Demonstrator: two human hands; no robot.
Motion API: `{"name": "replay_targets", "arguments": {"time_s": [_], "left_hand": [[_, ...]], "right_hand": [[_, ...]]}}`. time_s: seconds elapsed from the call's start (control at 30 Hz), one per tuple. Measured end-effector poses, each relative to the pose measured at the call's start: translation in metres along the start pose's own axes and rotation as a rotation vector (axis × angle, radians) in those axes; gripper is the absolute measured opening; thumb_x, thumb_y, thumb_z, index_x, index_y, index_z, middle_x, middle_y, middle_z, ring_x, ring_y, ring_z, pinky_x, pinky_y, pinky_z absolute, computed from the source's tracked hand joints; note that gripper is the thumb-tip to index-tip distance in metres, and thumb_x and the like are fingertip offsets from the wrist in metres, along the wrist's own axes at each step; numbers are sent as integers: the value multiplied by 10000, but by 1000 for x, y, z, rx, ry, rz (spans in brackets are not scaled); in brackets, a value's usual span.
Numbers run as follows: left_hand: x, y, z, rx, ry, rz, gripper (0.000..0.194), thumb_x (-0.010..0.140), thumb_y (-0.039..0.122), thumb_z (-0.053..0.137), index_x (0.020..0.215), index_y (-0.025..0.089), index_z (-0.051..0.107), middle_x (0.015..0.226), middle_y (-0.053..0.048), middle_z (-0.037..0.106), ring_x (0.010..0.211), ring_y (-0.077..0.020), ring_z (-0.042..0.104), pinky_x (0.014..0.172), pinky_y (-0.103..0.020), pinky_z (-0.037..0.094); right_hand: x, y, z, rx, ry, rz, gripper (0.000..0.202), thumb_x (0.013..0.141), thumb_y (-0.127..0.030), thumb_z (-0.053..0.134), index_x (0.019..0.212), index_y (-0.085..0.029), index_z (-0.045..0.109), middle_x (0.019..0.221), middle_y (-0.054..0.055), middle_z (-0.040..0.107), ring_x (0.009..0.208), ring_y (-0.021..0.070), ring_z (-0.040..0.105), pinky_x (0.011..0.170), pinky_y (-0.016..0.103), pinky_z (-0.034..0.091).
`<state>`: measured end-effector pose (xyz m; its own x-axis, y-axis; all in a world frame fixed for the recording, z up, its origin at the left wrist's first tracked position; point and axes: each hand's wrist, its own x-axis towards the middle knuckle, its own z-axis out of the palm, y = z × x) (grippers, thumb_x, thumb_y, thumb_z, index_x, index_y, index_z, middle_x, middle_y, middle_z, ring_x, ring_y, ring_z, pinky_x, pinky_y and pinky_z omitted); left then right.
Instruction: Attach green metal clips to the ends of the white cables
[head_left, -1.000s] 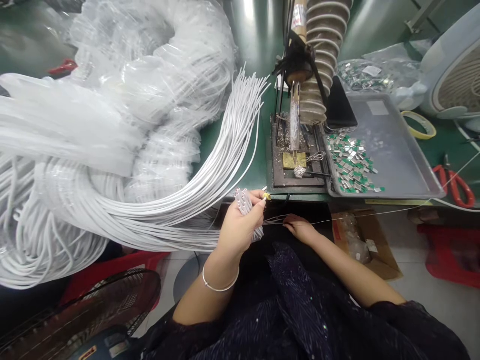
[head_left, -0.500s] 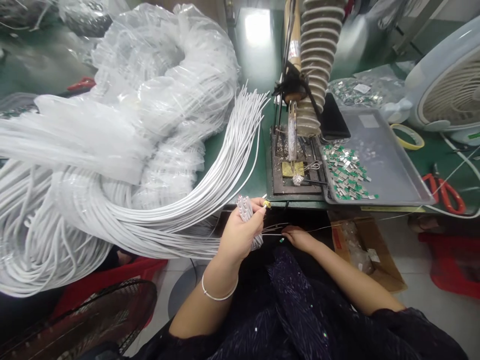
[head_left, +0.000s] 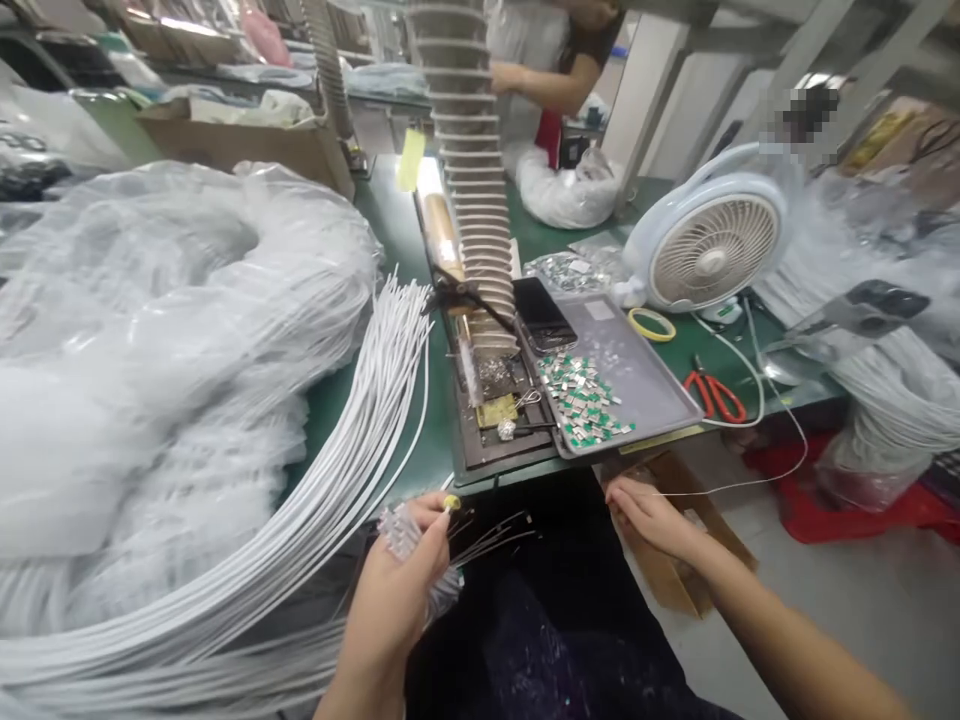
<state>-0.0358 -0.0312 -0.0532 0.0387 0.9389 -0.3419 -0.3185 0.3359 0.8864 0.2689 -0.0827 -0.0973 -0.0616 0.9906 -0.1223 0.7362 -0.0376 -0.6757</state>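
My left hand (head_left: 397,590) is closed round a bundle of white cables (head_left: 401,530), whose ends stick up past the fingers. A small yellow-wrapped tip (head_left: 451,503) shows between its thumb and forefinger. Several thin cable ends (head_left: 495,540) stretch rightward from beneath this hand, over the dark clothing. To the right, apart from the cables, my right hand (head_left: 649,512) has its fingers pinched together. A thin wire (head_left: 739,493) runs from it toward the table's right side. Its fingertips are partly hidden. A soldering iron (head_left: 466,365) stands in its holder beyond the left hand.
A grey tray (head_left: 660,390) holds small green-and-silver circuit boards (head_left: 585,400), with a phone (head_left: 544,315) at its edge. Red-handled cutters (head_left: 714,392), a tape roll (head_left: 651,325) and a fan (head_left: 712,240) stand right. Plastic-wrapped cables (head_left: 172,300) fill the left. A person's arm (head_left: 547,85) shows behind.
The view has swung up and to the right. My right hand has moved right, away from the cable ends near my left hand. My left hand still grips the bundle.
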Motion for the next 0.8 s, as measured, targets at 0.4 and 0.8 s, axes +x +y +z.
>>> {"name": "replay_targets", "arguments": {"time_s": [0.4, 0.8], "left_hand": [[7, -1, -3, 64, -10, 12, 394, 546, 446, 802, 570, 164, 528, 387, 71, 374, 456, -70, 402, 486, -171, 395], [15, 4, 8, 11, -72, -79, 266, 577, 318, 795, 609, 195, 560, 335, 86, 317, 237, -39, 242, 265, -179, 218]], "right_hand": [[-41, 34, -137, -220, 1252, 339, 307, 921, -311, 376, 944, -128, 622, 932, 126, 651, 967, 233, 595, 946, 394, 412], [-29, 147, -168, 310, 1184, 626, 315, 886, -335, 543, 1153, -168, 539, 1170, 76, 571, 996, 193, 590, 839, 407, 514]]}}
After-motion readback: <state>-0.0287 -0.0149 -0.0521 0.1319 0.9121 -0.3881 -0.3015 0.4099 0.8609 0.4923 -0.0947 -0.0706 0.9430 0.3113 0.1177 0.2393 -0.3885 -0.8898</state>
